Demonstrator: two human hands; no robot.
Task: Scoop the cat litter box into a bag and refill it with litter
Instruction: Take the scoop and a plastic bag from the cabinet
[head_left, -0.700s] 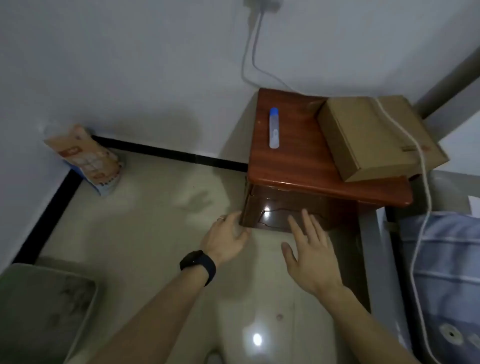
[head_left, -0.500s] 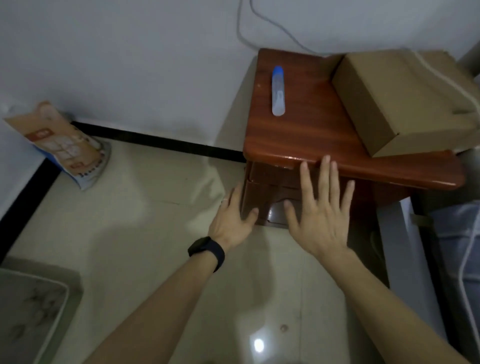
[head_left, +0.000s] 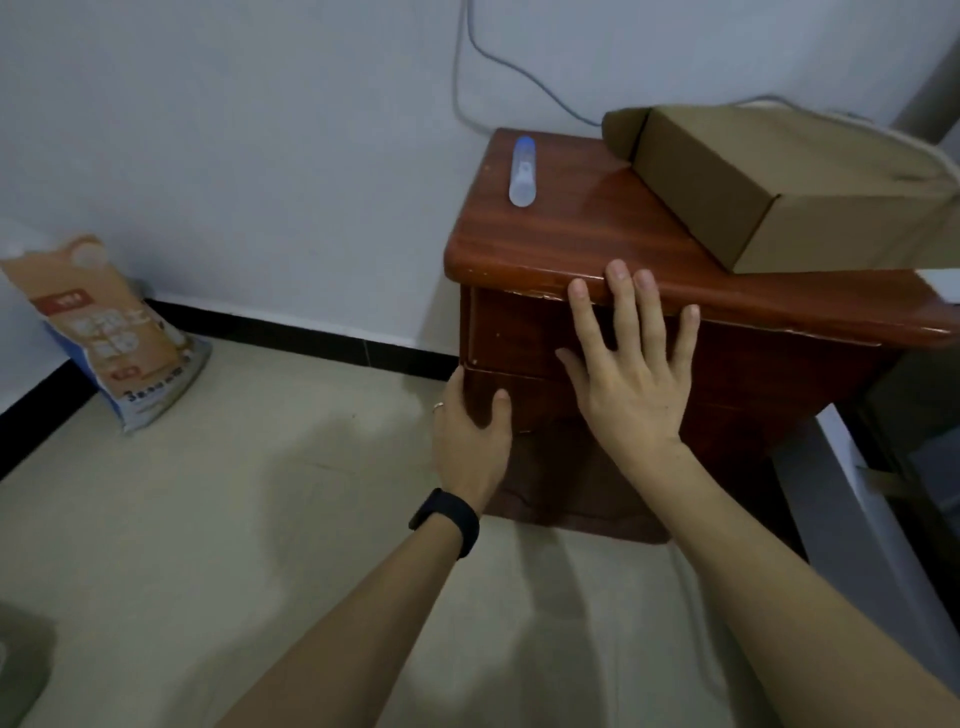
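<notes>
So the litter bag (head_left: 111, 332) is a tan and orange sack with a blue bottom. It sits on the pale floor (head_left: 249, 509) at the left edge of the frame and leans back against the white wall, a bit slumped. The print on it is too blurry to read.

Both hands are over at the reddish wooden nightstand (head_left: 571, 234), right of centre. The left hand (head_left: 470, 436) has a black wristband (head_left: 447, 519) and a ring. It's clamped on the stand's front-left corner, with the thumb on the drawer face and the fingers wrapped round the side. The right hand (head_left: 631, 384) is flat and spread against the drawer front, not holding anything, with its fingertips reaching the lip of the top.

So the bag is well apart from both hands, off to the left and closer to the left hand, with bare floor between.

On top of the stand are a clear tube with a blue cap (head_left: 522, 171) and a cardboard box (head_left: 779, 176).
</notes>
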